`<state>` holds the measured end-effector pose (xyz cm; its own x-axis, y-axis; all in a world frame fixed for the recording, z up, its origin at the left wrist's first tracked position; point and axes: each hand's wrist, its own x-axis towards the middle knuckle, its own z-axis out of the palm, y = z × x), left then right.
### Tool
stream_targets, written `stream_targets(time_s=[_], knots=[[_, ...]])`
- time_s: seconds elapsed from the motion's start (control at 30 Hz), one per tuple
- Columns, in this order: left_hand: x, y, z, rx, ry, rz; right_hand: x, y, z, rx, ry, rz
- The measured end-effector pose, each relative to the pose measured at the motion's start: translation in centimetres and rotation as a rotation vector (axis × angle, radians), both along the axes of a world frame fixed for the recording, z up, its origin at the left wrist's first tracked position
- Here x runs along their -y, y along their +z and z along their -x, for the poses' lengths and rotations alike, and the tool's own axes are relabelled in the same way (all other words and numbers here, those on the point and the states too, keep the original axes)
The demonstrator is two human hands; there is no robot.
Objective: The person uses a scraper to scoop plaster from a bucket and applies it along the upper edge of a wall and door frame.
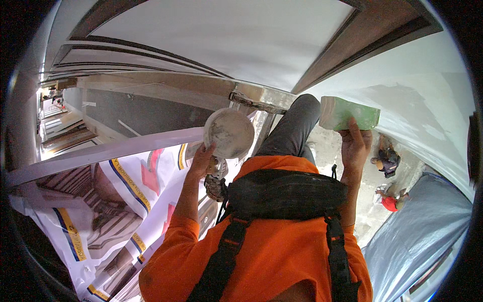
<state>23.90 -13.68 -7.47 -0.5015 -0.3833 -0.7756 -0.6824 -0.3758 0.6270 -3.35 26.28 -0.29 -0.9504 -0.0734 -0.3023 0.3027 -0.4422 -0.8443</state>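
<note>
My left hand [205, 158] grips a round, shallow, pale grey dish [229, 132], smeared with whitish material, left of centre. On the right, my right hand [356, 143] is closed on a flat, rectangular green tool [352, 111] with a dusty, pale left end, held up beside the white wall [407, 100]. Between the two hands is my bent leg in dark grey trousers [288, 128].
Dark-framed panels [322, 48] line the top of the view. A printed banner [115, 211] hangs at left. A grey sheet [417, 231] drapes at right. Two people [386, 161] [390, 201] are on the floor [322, 141] far below.
</note>
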Motion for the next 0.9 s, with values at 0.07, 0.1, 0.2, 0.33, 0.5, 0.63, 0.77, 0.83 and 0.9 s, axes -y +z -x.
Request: stream_targets(time_s=[0.07,0.1,0.2,0.33,0.5,0.63,0.77,0.83,0.9], knots=[[-0.4,-3.4,-0.2,-0.042,-0.035,0.007,0.2,-0.1,-0.2,0.003,-0.006,-0.005],[-1.0,-3.6,0.4,-0.024,-0.096,-0.018,0.3,0.2,-0.5,0.004,-0.003,-0.01],[-4.3,-2.0,3.6,-0.159,-0.176,0.2,0.4,0.3,-0.9,0.004,-0.004,-0.036],[-6.2,-0.7,4.8,0.014,-0.165,0.308,0.4,0.2,-1.4,0.038,0.009,-0.043],[-6.4,-1.4,4.3,0.067,-0.601,0.891,0.9,0.3,-1.5,0.028,-0.043,-0.048],[-6.2,-1.7,4.2,0.202,-0.655,0.976,1.3,0.8,-1.3,0.021,-0.047,-0.039],[-5.4,-3.3,3.4,0.12,-0.598,1.108,1.3,0.7,-1.1,0.028,-0.052,-0.067],[-5.4,-3.2,3.8,0.132,-0.577,1.158,1.1,0.4,-1.0,0.036,-0.057,-0.082],[-5.3,-3.1,4.1,0.151,-0.575,1.148,1.2,0.5,-1.0,0.042,-0.073,-0.078]])
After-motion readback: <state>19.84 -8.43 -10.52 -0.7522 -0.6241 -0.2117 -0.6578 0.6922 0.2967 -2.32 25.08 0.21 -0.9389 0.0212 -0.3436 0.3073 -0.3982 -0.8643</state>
